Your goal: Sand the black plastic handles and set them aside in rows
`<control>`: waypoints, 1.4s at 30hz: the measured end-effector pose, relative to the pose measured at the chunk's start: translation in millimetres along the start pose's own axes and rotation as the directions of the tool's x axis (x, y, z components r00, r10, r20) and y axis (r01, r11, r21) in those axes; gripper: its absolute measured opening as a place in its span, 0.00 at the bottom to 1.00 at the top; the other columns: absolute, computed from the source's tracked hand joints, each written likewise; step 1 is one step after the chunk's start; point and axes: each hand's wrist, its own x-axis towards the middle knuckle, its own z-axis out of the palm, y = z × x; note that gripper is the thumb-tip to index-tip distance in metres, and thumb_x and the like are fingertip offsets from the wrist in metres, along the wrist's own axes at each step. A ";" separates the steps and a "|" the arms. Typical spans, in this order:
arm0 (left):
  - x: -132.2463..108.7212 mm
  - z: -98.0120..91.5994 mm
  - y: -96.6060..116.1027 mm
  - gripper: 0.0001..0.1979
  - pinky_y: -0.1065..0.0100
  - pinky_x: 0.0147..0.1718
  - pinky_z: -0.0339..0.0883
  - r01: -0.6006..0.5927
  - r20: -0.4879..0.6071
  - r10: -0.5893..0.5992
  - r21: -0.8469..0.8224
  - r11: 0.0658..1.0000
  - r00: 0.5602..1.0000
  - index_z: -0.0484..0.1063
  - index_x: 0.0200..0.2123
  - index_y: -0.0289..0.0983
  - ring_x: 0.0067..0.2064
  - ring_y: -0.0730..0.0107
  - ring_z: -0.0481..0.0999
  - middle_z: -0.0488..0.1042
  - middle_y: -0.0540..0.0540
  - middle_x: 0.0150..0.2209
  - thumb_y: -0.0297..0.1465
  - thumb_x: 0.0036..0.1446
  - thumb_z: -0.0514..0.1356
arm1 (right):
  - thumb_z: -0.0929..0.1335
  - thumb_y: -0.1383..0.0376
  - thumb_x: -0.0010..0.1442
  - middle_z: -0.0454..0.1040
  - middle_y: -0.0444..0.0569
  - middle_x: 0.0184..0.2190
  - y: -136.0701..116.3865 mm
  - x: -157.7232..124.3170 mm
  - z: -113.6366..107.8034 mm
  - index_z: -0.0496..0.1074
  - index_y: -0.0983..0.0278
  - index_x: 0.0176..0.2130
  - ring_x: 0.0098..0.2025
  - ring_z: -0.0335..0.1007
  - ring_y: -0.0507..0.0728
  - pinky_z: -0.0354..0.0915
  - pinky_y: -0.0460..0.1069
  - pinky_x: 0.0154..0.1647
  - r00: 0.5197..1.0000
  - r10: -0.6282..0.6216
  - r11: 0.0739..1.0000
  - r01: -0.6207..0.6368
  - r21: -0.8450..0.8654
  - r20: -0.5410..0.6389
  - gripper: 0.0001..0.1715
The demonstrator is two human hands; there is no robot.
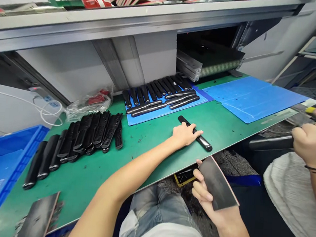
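Observation:
My left hand [185, 135] holds a long black plastic handle [204, 142] down against the green tabletop, its fingers laid over the middle. Off the table's front edge, my right hand [204, 191] grips a flat dark sanding pad [218, 183] with a pinkish edge. Behind the held piece, more black handles [155, 89] lie in a row and a small stack on a blue sheet [136, 120]. Further left on the table are several black handle shells [84, 131], some showing their ribbed inner side. Another dark pad [38, 216] rests at the front left corner, with dark dust beside it.
At the left stands a blue crate [8, 172]. A clear plastic bag [89, 102] lies by the wall, and a blue board [255, 97] covers the table's right end. A metal shelf [144, 18] overhangs the back. On the right, a co-worker's hands [313, 141] hold another black handle.

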 end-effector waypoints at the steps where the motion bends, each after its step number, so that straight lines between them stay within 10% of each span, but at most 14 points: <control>1: -0.5 2.5 3.5 0.29 0.42 0.55 0.65 0.031 0.000 -0.031 -0.029 0.999 1.000 0.75 0.57 0.43 0.56 0.35 0.76 0.74 0.32 0.55 0.56 0.64 0.57 | 0.80 0.57 0.54 0.68 0.41 0.30 -2.5 -1.2 -3.3 0.78 0.61 0.47 0.20 0.58 0.44 0.57 0.41 0.21 1.000 -0.005 1.000 0.005 0.011 -0.008 0.23; 7: -21.8 -30.9 -29.3 0.26 0.45 0.55 0.65 0.144 -0.023 -0.163 -0.364 0.920 0.986 0.68 0.53 0.40 0.49 0.47 0.78 0.76 0.39 0.43 0.23 0.51 0.67 | 0.71 0.50 0.67 0.75 0.51 0.39 -7.4 1.3 -17.3 0.77 0.67 0.52 0.33 0.71 0.55 0.71 0.49 0.30 0.986 0.064 0.996 -0.055 0.064 -0.154 0.25; 12: -99.3 -75.2 -58.3 0.24 0.67 0.39 0.71 0.089 -0.108 -0.262 -0.764 0.640 0.959 0.54 0.61 0.45 0.35 0.69 0.76 0.72 0.48 0.41 0.31 0.64 0.55 | 0.71 0.61 0.64 0.78 0.60 0.53 -1.7 -3.7 -6.8 0.75 0.66 0.59 0.39 0.76 0.58 0.74 0.52 0.35 0.966 0.142 0.990 -0.134 0.054 -0.215 0.25; 14: -142.5 -86.5 -67.2 0.16 0.72 0.31 0.67 0.010 -0.111 -0.333 -0.940 0.341 0.936 0.57 0.56 0.42 0.29 0.74 0.71 0.68 0.50 0.38 0.40 0.70 0.50 | 0.71 0.52 0.66 0.74 0.63 0.60 0.4 -5.5 1.3 0.76 0.65 0.58 0.42 0.76 0.60 0.75 0.54 0.38 0.960 0.195 0.980 -0.185 0.067 -0.200 0.28; 17: -198.7 -89.0 -84.2 0.11 0.78 0.24 0.61 -0.261 -0.101 -0.366 -0.869 -0.420 0.925 0.61 0.43 0.38 0.24 0.82 0.64 0.64 0.53 0.33 0.40 0.71 0.53 | 0.68 0.40 0.65 0.71 0.65 0.64 5.7 -4.4 13.3 0.76 0.65 0.57 0.44 0.76 0.63 0.76 0.57 0.39 0.951 0.259 0.965 -0.249 0.077 -0.171 0.37; 20: -231.8 -78.5 -101.6 0.04 0.79 0.28 0.65 -0.412 -0.127 -0.423 -0.583 -0.700 0.897 0.64 0.45 0.35 0.29 0.82 0.70 0.70 0.48 0.37 0.29 0.68 0.53 | 0.70 0.45 0.64 0.69 0.60 0.66 17.3 -1.2 23.4 0.77 0.65 0.56 0.44 0.76 0.63 0.75 0.57 0.38 0.947 0.302 0.953 -0.299 0.049 -0.108 0.32; 26: -256.7 -66.5 -112.9 0.16 0.76 0.33 0.71 -0.473 -0.154 -0.513 -0.662 -0.581 0.845 0.70 0.59 0.40 0.41 0.75 0.77 0.78 0.41 0.54 0.33 0.75 0.50 | 0.71 0.49 0.66 0.68 0.60 0.66 58.4 1.7 44.0 0.71 0.66 0.63 0.41 0.74 0.58 0.74 0.51 0.39 0.877 0.481 0.874 -0.480 0.077 -0.005 0.35; 32: -273.0 -67.1 -112.7 0.17 0.80 0.19 0.60 -0.390 -0.021 -0.566 -0.746 -0.539 0.824 0.77 0.42 0.35 0.26 0.80 0.68 0.72 0.50 0.32 0.38 0.76 0.52 | 0.71 0.43 0.66 0.73 0.53 0.55 97.5 4.6 63.0 0.67 0.50 0.67 0.38 0.70 0.57 0.71 0.52 0.38 0.894 0.443 0.892 -0.432 -0.133 0.072 0.35; 37: -286.3 -63.3 -110.4 0.22 0.81 0.16 0.52 -0.283 -0.070 -0.525 -0.897 -0.339 0.848 0.75 0.55 0.36 0.20 0.80 0.55 0.56 0.57 0.22 0.46 0.68 0.63 | 0.69 0.41 0.66 0.68 0.51 0.59 103.9 1.4 68.0 0.68 0.48 0.68 0.36 0.64 0.55 0.67 0.50 0.35 0.917 0.270 0.838 -0.073 -0.541 0.293 0.36; 42: -294.8 -63.2 -104.5 0.29 0.80 0.15 0.48 -0.120 0.049 -0.490 -0.944 -0.307 0.870 0.72 0.61 0.40 0.18 0.81 0.51 0.57 0.59 0.21 0.49 0.63 0.67 | 0.79 0.45 0.56 0.75 0.52 0.53 114.1 6.4 72.5 0.78 0.51 0.60 0.48 0.72 0.64 0.68 0.60 0.58 0.712 0.328 0.523 0.410 -0.747 0.621 0.36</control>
